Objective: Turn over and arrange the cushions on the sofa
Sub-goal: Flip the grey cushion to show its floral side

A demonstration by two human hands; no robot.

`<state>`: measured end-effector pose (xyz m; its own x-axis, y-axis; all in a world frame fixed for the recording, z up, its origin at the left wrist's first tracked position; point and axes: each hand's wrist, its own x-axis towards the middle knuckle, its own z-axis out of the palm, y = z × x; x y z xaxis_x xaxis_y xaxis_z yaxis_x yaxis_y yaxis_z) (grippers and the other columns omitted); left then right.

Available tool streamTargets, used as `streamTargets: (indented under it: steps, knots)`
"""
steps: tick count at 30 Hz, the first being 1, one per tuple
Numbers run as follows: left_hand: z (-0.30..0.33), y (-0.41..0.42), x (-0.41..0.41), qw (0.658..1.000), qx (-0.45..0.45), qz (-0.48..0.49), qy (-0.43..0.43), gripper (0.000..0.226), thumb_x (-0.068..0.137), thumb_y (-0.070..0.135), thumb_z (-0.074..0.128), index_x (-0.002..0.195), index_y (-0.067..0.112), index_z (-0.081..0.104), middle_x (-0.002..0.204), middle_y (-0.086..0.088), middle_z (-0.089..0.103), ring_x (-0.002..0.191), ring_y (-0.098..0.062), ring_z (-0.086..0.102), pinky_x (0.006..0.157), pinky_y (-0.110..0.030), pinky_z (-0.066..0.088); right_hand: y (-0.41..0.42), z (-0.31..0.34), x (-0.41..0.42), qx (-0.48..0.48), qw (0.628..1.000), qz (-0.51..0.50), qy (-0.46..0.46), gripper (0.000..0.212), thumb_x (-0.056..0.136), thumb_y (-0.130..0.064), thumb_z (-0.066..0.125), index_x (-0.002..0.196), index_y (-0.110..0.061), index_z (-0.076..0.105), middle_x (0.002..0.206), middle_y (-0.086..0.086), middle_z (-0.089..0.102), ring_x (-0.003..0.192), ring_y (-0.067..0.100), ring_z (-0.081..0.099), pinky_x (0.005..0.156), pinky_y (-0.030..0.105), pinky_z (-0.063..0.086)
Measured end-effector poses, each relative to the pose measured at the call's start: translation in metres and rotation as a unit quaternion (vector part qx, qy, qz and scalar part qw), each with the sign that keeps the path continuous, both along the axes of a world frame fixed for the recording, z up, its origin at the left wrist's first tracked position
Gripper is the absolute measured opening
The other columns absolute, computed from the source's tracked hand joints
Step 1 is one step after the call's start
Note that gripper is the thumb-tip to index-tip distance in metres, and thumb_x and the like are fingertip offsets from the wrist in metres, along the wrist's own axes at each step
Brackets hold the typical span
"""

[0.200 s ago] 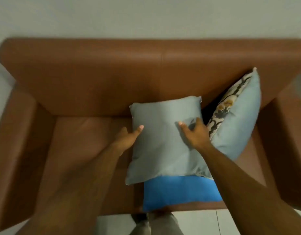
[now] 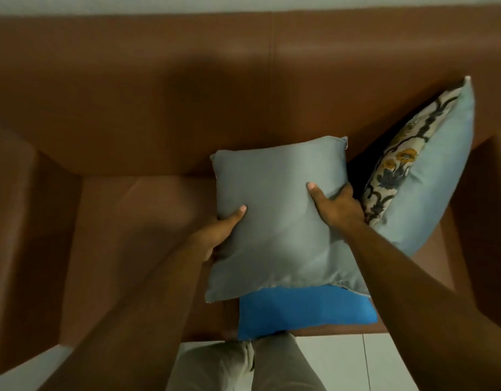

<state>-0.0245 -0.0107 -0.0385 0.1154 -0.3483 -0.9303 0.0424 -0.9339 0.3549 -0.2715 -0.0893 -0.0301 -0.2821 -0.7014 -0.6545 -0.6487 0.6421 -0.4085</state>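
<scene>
A plain grey-blue cushion (image 2: 274, 210) lies tilted in the middle of the brown leather sofa (image 2: 159, 94). My left hand (image 2: 218, 231) grips its left edge, thumb on top. My right hand (image 2: 335, 206) clasps its right edge, thumb pressed into the fabric. Under its near end sits a bright blue cushion (image 2: 302, 311), flat at the seat's front edge. To the right, a floral-patterned cushion (image 2: 396, 165) with a light blue back (image 2: 432, 187) leans upright against the backrest and right armrest.
The left half of the seat (image 2: 136, 221) is bare leather. Armrests (image 2: 23, 235) rise on both sides. My trouser legs (image 2: 243, 365) and pale floor tiles (image 2: 336, 359) show below the seat's front edge. A pale wall runs behind the backrest.
Both hands have closed around the grey-blue cushion's side edges, where before they rested on it. My view has moved closer to the sofa.
</scene>
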Motion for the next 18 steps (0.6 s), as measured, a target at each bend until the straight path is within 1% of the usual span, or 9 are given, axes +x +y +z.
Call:
streamTargets:
  steps: [2,5,8,10,11,12,14,16,18]
  knots:
    - [-0.003,-0.003,0.002,1.000,0.006,0.005,0.005,0.105,0.076,0.075,0.067,0.158,0.025,0.027,0.158,-0.002,0.042,0.142,-0.033,0.044,0.108,-0.053,0.041,-0.010,0.003,-0.003,0.029,0.999,0.002,-0.015,0.113,0.077,-0.083,0.055,0.158,-0.016,0.016,0.157,0.019,0.037,0.140,0.043,0.041,0.114,0.050,0.036]
    - [0.002,0.000,0.009,1.000,-0.022,-0.011,-0.010,0.094,0.086,0.073,0.058,0.159,0.024,0.026,0.159,-0.002,0.042,0.141,-0.032,0.045,0.109,-0.050,0.041,-0.021,0.015,0.001,0.053,0.998,0.020,-0.024,0.113,0.074,-0.088,0.052,0.157,-0.016,0.024,0.157,0.015,0.039,0.140,0.041,0.042,0.115,0.050,0.037]
    - [0.018,0.007,0.039,0.999,-0.040,-0.027,-0.011,0.086,0.093,0.067,0.052,0.160,0.020,0.024,0.160,-0.003,0.040,0.142,-0.029,0.045,0.109,-0.043,0.039,-0.021,0.035,0.023,0.047,0.996,0.074,-0.032,0.111,0.073,-0.090,0.051,0.155,-0.019,0.030,0.156,0.010,0.043,0.139,0.037,0.045,0.114,0.048,0.039]
    - [0.027,0.012,0.074,0.999,-0.041,-0.030,-0.014,0.086,0.090,0.070,0.054,0.157,0.021,0.033,0.157,-0.003,0.046,0.135,-0.027,0.052,0.110,-0.042,0.041,-0.017,0.051,0.047,0.031,0.993,0.101,-0.053,0.109,0.073,-0.090,0.051,0.155,-0.020,0.033,0.155,0.007,0.044,0.139,0.034,0.046,0.112,0.045,0.039]
    - [0.035,0.015,0.096,0.999,-0.039,-0.033,-0.011,0.080,0.088,0.072,0.055,0.150,0.024,0.045,0.151,-0.003,0.053,0.125,-0.024,0.058,0.106,-0.042,0.045,-0.015,0.057,0.062,0.024,0.992,0.107,-0.066,0.108,0.073,-0.090,0.050,0.155,-0.020,0.034,0.156,0.006,0.044,0.140,0.032,0.046,0.112,0.043,0.039]
    - [0.046,0.017,0.117,0.999,-0.035,-0.041,-0.004,0.069,0.088,0.072,0.054,0.139,0.026,0.057,0.142,-0.002,0.061,0.114,-0.020,0.064,0.097,-0.040,0.049,-0.013,0.065,0.078,0.020,0.991,0.110,-0.072,0.107,0.074,-0.090,0.049,0.154,-0.020,0.035,0.156,0.006,0.044,0.140,0.031,0.046,0.111,0.042,0.038]
    - [0.070,0.018,0.158,0.999,-0.020,-0.034,0.021,0.055,0.085,0.073,0.053,0.116,0.030,0.068,0.122,-0.002,0.073,0.101,-0.021,0.069,0.086,-0.038,0.051,-0.013,0.079,0.107,0.018,0.990,0.111,-0.086,0.103,0.075,-0.092,0.044,0.150,-0.020,0.043,0.150,0.005,0.050,0.132,0.029,0.052,0.108,0.040,0.042]
    - [0.094,0.019,0.204,0.999,-0.024,-0.017,0.015,0.065,0.077,0.077,0.052,0.110,0.025,0.072,0.105,-0.008,0.079,0.089,-0.025,0.075,0.076,-0.035,0.056,-0.013,0.093,0.137,0.033,0.986,0.105,-0.127,0.098,0.073,-0.095,0.039,0.135,-0.022,0.060,0.132,-0.001,0.061,0.116,0.023,0.059,0.100,0.037,0.044]
    - [0.114,0.023,0.249,0.998,-0.064,0.029,0.000,0.075,0.073,0.080,0.049,0.105,0.017,0.074,0.100,-0.015,0.079,0.075,-0.025,0.078,0.065,-0.034,0.059,-0.014,0.107,0.167,0.049,0.972,0.079,-0.214,0.094,0.067,-0.099,0.037,0.115,-0.026,0.073,0.121,-0.001,0.071,0.109,0.021,0.067,0.101,0.040,0.049]
